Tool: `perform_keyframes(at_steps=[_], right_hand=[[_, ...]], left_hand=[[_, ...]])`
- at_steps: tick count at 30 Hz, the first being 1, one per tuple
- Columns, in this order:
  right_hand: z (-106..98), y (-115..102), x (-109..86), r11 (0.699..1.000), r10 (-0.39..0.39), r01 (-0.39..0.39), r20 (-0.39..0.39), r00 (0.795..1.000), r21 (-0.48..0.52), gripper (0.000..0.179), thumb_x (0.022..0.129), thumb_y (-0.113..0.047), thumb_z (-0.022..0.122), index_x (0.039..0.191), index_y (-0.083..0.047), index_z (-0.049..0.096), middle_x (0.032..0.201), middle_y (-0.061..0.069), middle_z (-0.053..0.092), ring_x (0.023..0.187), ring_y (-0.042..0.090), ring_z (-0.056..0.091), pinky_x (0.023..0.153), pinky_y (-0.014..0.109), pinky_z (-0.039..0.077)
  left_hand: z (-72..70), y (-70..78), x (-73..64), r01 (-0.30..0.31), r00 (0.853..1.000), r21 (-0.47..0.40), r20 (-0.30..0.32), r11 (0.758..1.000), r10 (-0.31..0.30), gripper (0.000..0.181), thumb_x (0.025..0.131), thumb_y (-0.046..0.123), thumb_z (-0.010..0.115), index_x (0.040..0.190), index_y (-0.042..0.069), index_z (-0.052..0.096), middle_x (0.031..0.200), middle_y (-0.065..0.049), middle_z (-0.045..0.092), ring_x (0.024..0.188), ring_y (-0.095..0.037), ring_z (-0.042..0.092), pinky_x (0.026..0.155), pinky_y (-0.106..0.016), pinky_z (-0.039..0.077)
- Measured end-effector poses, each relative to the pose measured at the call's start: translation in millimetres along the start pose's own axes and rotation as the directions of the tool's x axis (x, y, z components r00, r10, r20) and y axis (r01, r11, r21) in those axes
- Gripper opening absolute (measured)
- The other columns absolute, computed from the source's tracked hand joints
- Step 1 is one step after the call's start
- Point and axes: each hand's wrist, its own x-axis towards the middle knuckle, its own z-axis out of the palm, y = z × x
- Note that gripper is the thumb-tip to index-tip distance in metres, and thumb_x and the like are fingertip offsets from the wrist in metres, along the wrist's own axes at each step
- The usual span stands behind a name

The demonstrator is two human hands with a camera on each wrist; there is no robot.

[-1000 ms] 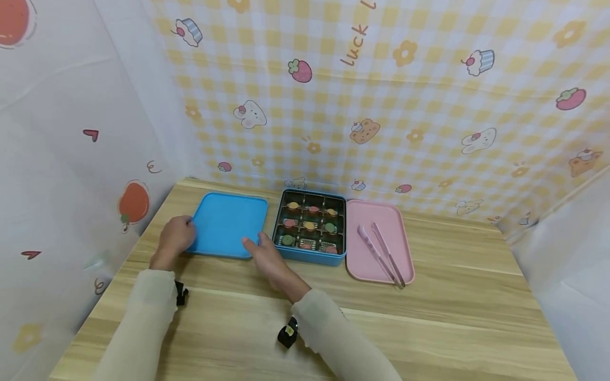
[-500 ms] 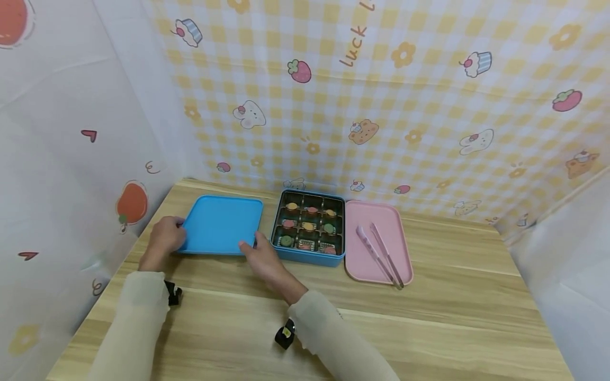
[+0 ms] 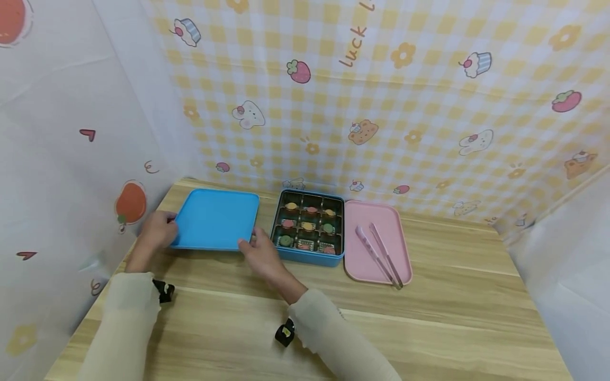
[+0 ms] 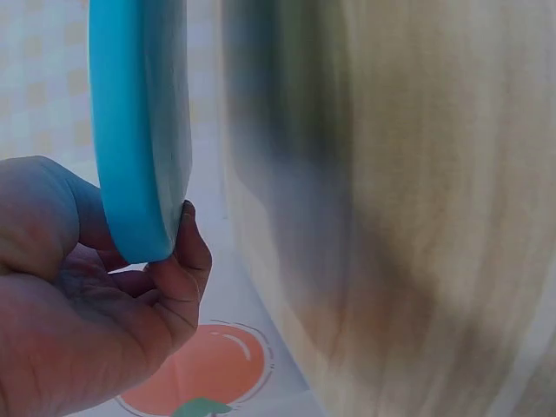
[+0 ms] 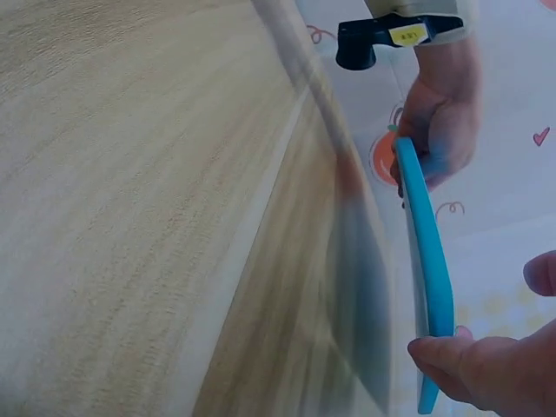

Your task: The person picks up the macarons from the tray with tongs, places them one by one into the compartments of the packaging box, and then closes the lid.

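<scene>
Both hands hold a flat blue lid (image 3: 216, 219) with rounded corners, left of the blue box. My left hand (image 3: 159, 230) grips its left edge; in the left wrist view the fingers (image 4: 182, 274) curl under the rim. At the near right corner, my right hand (image 3: 262, 255) pinches the lid with the thumb on top. Both wrist views show a gap between the lid and the wooden tabletop. The open blue box (image 3: 310, 256) has a dark divided insert with small yellow, red and green sweets in its compartments.
A pink tray (image 3: 355, 267) stands right of the box, with metal tongs (image 3: 399, 284) lying across it. The wooden table (image 3: 429, 317) backs onto a yellow checked cloth (image 3: 329, 95). White cloth (image 3: 47, 185) hangs at the left side.
The lid has come up off the table and shifted left, away from the box, with both hands on it. Box, tray and tongs have stayed in place.
</scene>
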Motion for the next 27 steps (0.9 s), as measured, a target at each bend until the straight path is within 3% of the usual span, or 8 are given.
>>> perform_keyframes(at_steps=[3, 8, 12, 15, 19, 21, 27], right_hand=[[0.6, -3.5, -1.2, 0.999, -0.029, 0.028, -0.040, 0.999, -0.014, 0.059, 0.104, -0.027, 0.050, 0.154, -0.002, 0.031, 0.152, 0.017, 0.039, 0.134, 0.030, 0.049, 0.102, 0.046, 0.046], [-2.9, -10.3, -2.7, 0.997, -0.060, 0.053, -0.132, 0.989, -0.056, 0.052, 0.103, -0.025, 0.053, 0.148, -0.001, 0.042, 0.145, 0.015, 0.046, 0.127, 0.028, 0.056, 0.097, 0.044, 0.050], [-9.4, -13.3, -1.3, 0.993, -0.092, 0.075, -0.187, 0.978, -0.094, 0.043, 0.101, -0.024, 0.055, 0.137, 0.000, 0.053, 0.130, 0.014, 0.053, 0.104, 0.021, 0.064, 0.082, 0.034, 0.053], [-16.1, -15.2, 0.2, 0.990, -0.116, 0.093, -0.228, 0.967, -0.109, 0.037, 0.100, -0.022, 0.057, 0.130, 0.000, 0.060, 0.118, 0.012, 0.059, 0.086, 0.015, 0.061, 0.070, 0.027, 0.050], [-23.8, -16.6, 0.5, 0.983, -0.145, 0.110, -0.258, 0.955, -0.145, 0.035, 0.099, -0.019, 0.060, 0.129, 0.000, 0.063, 0.111, 0.010, 0.065, 0.078, 0.011, 0.057, 0.068, 0.023, 0.049], [-27.4, -16.5, 0.6, 0.980, -0.156, 0.117, -0.262, 0.952, -0.162, 0.036, 0.099, -0.019, 0.061, 0.129, -0.001, 0.064, 0.111, 0.010, 0.066, 0.079, 0.011, 0.058, 0.069, 0.022, 0.049], [-38.2, -16.4, 0.2, 0.991, -0.130, 0.112, -0.280, 0.951, -0.078, 0.034, 0.098, -0.014, 0.063, 0.130, -0.001, 0.064, 0.103, 0.009, 0.066, 0.078, 0.026, 0.070, 0.066, 0.026, 0.056]], left_hand=[[-0.6, 3.5, -0.7, 0.025, 1.000, -0.034, -0.012, 0.999, -0.025, 0.050, 0.102, 0.008, 0.030, 0.144, -0.018, 0.033, 0.143, -0.040, 0.037, 0.119, -0.048, 0.042, 0.105, -0.064, 0.037], [-1.7, 7.9, -3.3, -0.003, 1.000, -0.052, -0.027, 0.999, 0.001, 0.047, 0.103, 0.008, 0.032, 0.143, -0.018, 0.037, 0.142, -0.040, 0.039, 0.120, -0.048, 0.042, 0.104, -0.063, 0.038], [-1.8, 10.6, -5.2, -0.024, 1.000, -0.082, -0.008, 0.996, 0.024, 0.046, 0.105, 0.009, 0.034, 0.143, -0.017, 0.038, 0.143, -0.039, 0.039, 0.125, -0.050, 0.041, 0.104, -0.063, 0.037], [-1.2, 13.9, -6.1, -0.032, 0.999, -0.121, 0.017, 0.992, 0.034, 0.046, 0.106, 0.010, 0.034, 0.145, -0.015, 0.035, 0.145, -0.038, 0.037, 0.127, -0.051, 0.040, 0.105, -0.063, 0.037], [-1.2, 19.7, -8.9, -0.038, 0.998, -0.156, 0.036, 0.987, 0.044, 0.047, 0.107, 0.011, 0.034, 0.147, -0.015, 0.032, 0.145, -0.038, 0.036, 0.126, -0.051, 0.040, 0.104, -0.063, 0.037], [-1.5, 22.6, -10.7, -0.046, 0.998, -0.165, 0.041, 0.985, 0.054, 0.047, 0.107, 0.011, 0.033, 0.147, -0.015, 0.032, 0.145, -0.038, 0.036, 0.126, -0.051, 0.040, 0.104, -0.063, 0.037], [-1.5, 28.5, -13.9, -0.089, 0.992, -0.205, 0.071, 0.975, 0.105, 0.047, 0.107, 0.010, 0.034, 0.147, -0.015, 0.032, 0.146, -0.038, 0.035, 0.130, -0.052, 0.039, 0.106, -0.065, 0.035]])
